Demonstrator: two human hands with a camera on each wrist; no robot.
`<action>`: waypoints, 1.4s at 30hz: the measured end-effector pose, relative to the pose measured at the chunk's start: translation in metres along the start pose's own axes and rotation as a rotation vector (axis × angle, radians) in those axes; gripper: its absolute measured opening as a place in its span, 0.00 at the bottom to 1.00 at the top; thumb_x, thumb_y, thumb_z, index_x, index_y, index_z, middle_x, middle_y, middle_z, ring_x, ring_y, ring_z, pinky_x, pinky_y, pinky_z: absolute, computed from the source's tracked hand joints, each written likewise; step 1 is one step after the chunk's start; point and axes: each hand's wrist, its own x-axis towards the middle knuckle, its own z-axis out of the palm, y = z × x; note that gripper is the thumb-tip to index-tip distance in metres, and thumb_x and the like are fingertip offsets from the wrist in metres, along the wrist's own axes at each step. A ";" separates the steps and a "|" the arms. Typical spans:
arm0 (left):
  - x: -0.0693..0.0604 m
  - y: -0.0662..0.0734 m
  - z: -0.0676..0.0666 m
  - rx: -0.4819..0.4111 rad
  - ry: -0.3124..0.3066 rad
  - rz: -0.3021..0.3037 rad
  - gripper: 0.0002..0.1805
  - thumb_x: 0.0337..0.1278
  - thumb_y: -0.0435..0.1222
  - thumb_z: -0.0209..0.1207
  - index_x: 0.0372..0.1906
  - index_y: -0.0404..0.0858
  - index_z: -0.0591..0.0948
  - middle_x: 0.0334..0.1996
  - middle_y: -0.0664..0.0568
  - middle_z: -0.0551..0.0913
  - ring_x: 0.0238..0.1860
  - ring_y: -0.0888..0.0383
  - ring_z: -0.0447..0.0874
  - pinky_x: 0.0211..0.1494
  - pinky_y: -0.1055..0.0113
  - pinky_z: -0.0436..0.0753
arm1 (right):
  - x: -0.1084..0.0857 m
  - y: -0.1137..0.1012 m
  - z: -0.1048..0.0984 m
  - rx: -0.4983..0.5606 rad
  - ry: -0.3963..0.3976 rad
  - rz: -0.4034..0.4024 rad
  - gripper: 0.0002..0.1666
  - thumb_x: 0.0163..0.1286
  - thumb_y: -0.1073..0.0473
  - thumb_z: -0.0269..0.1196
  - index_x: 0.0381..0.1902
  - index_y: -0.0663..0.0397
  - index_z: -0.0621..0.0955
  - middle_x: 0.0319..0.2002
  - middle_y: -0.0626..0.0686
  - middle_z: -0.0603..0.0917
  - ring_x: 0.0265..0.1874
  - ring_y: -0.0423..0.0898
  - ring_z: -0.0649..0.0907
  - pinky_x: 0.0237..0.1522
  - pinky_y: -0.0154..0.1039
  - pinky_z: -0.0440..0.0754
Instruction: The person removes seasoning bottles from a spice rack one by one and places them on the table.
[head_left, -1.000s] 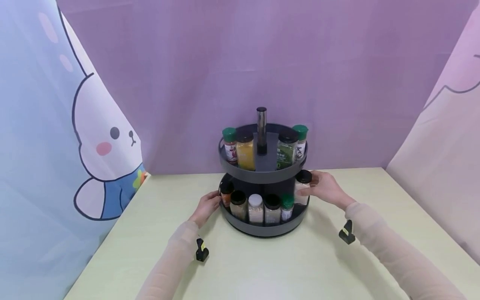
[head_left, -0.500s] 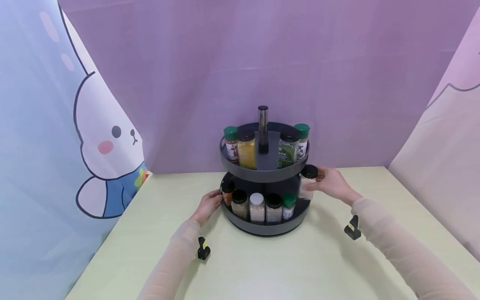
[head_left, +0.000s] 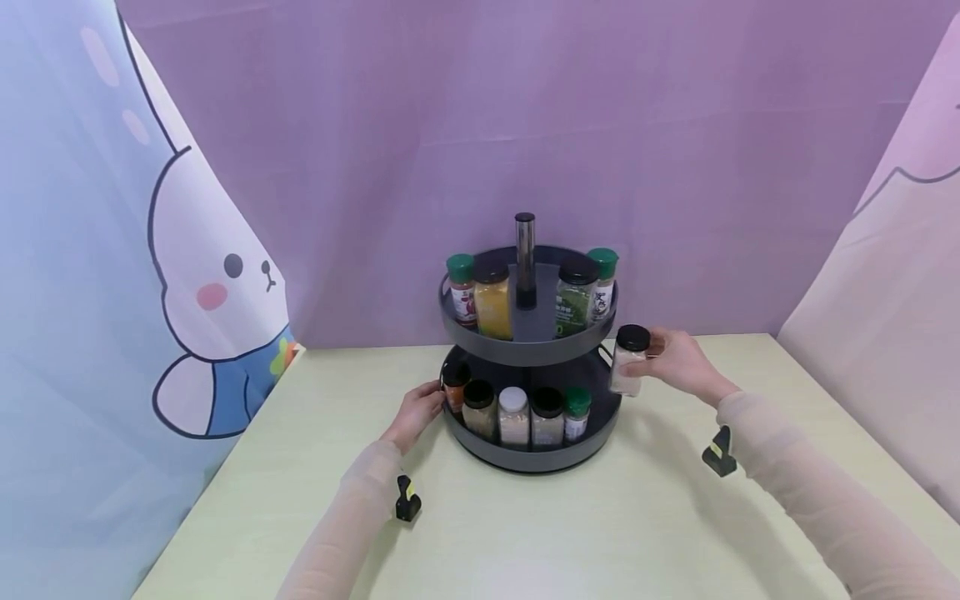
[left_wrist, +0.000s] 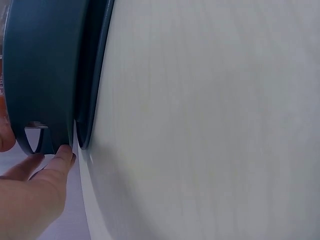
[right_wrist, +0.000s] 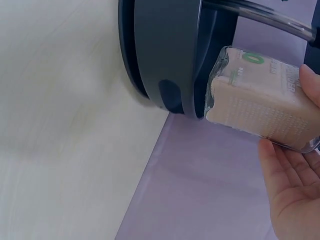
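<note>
A dark grey two-tier turntable rack stands on the table with spice jars on both tiers. At its left side my left hand holds the lower tier's rim. The left wrist view shows the thumb on the inner side and the fingertips on the outer wall by a cut-out. My right hand grips a spice jar with a black lid and pale powder. The jar is upright, slightly tilted, in the air at the rack's right edge. In the right wrist view the jar's base is beside the tier's rim.
Several jars line the lower tier, including a white-capped jar and a green-capped bottle. The upper tier carries a yellow jar and a green-herb jar. A metal post rises from it. A purple cloth hangs behind the table.
My right hand has lifted the black-lidded jar from the lower tier and carried it right and up, out past the rim. The left hand has stayed at the rack's left side.
</note>
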 end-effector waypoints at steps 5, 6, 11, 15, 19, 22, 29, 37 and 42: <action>0.000 -0.001 0.000 0.000 0.018 0.007 0.25 0.64 0.28 0.42 0.64 0.20 0.58 0.63 0.28 0.61 0.65 0.40 0.60 0.67 0.53 0.64 | 0.002 0.007 -0.006 -0.014 0.007 0.011 0.42 0.48 0.42 0.70 0.55 0.62 0.72 0.51 0.64 0.78 0.50 0.59 0.78 0.50 0.53 0.77; 0.000 -0.001 0.000 0.001 0.019 0.009 0.25 0.64 0.28 0.42 0.64 0.20 0.58 0.63 0.28 0.61 0.65 0.40 0.60 0.67 0.53 0.64 | 0.002 0.009 -0.008 -0.018 0.009 0.013 0.42 0.48 0.42 0.70 0.55 0.61 0.72 0.51 0.64 0.78 0.50 0.59 0.78 0.50 0.53 0.77; 0.001 -0.004 -0.001 0.007 0.009 0.010 0.26 0.64 0.28 0.42 0.64 0.20 0.57 0.64 0.29 0.60 0.65 0.40 0.60 0.68 0.54 0.63 | 0.001 0.016 -0.014 -0.026 0.029 0.013 0.41 0.49 0.43 0.70 0.55 0.61 0.73 0.50 0.65 0.79 0.50 0.59 0.78 0.50 0.53 0.77; 0.000 -0.004 -0.002 0.007 0.009 0.000 0.26 0.64 0.29 0.42 0.65 0.21 0.56 0.65 0.30 0.59 0.66 0.41 0.60 0.68 0.55 0.64 | 0.000 0.021 -0.018 -0.032 0.040 0.015 0.41 0.50 0.43 0.69 0.56 0.62 0.72 0.50 0.65 0.78 0.49 0.59 0.78 0.48 0.51 0.77; -0.001 -0.003 -0.001 0.009 0.008 0.001 0.26 0.65 0.29 0.42 0.65 0.22 0.56 0.64 0.30 0.60 0.66 0.41 0.60 0.68 0.54 0.64 | -0.002 0.026 -0.021 -0.049 0.055 0.024 0.40 0.50 0.43 0.69 0.56 0.62 0.73 0.48 0.64 0.79 0.47 0.57 0.78 0.43 0.43 0.78; -0.001 -0.003 -0.001 0.014 0.006 0.000 0.26 0.65 0.30 0.42 0.65 0.22 0.56 0.65 0.30 0.60 0.65 0.41 0.60 0.68 0.54 0.64 | -0.003 0.030 -0.023 -0.063 0.064 0.027 0.38 0.51 0.44 0.69 0.54 0.62 0.74 0.45 0.63 0.80 0.44 0.55 0.78 0.39 0.37 0.76; 0.000 -0.004 -0.002 0.017 0.004 0.003 0.26 0.65 0.29 0.42 0.65 0.21 0.56 0.64 0.29 0.59 0.65 0.40 0.60 0.67 0.53 0.64 | -0.006 0.035 -0.027 -0.055 0.063 0.047 0.38 0.51 0.44 0.69 0.53 0.63 0.74 0.46 0.65 0.80 0.45 0.56 0.78 0.38 0.35 0.75; -0.001 -0.002 -0.002 0.027 -0.003 0.001 0.26 0.66 0.30 0.42 0.66 0.24 0.57 0.65 0.31 0.60 0.66 0.41 0.60 0.68 0.54 0.64 | -0.007 0.042 -0.030 -0.069 0.062 0.056 0.40 0.52 0.44 0.68 0.56 0.63 0.72 0.49 0.66 0.77 0.47 0.58 0.76 0.41 0.41 0.76; -0.002 -0.001 -0.001 0.045 -0.006 -0.002 0.26 0.67 0.31 0.42 0.66 0.25 0.56 0.66 0.33 0.60 0.66 0.42 0.60 0.68 0.55 0.64 | -0.008 0.048 -0.030 -0.074 0.062 0.059 0.40 0.53 0.44 0.68 0.56 0.64 0.71 0.48 0.66 0.77 0.47 0.58 0.76 0.38 0.37 0.76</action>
